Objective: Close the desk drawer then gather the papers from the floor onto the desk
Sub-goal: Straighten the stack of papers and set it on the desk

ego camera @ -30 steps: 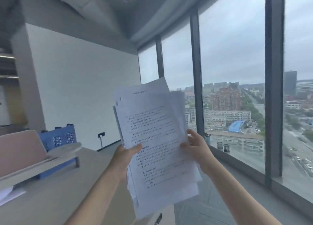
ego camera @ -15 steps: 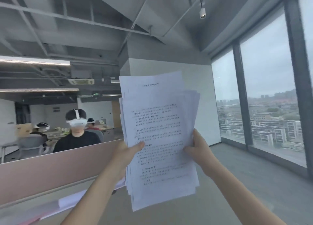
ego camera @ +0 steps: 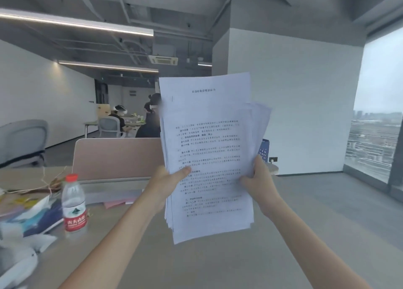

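Observation:
A stack of white printed papers (ego camera: 207, 136) is held upright in front of me, above the desk (ego camera: 196, 256). My left hand (ego camera: 163, 182) grips the stack's left edge with the thumb on the front sheet. My right hand (ego camera: 259, 179) grips the right edge. The sheets are unevenly fanned at the top right. The light wooden desk top spreads below the papers. The desk drawer and the floor beneath the desk are out of view.
A water bottle (ego camera: 74, 203) with a red cap stands on the desk at left, beside magazines (ego camera: 32, 214) and a white object (ego camera: 19, 260). A pink divider panel (ego camera: 115, 155) runs along the desk's back. People sit behind it. Windows are at right.
My view has swung left from the windows to the desk and office. The papers stay held in both hands, now over the desk top.

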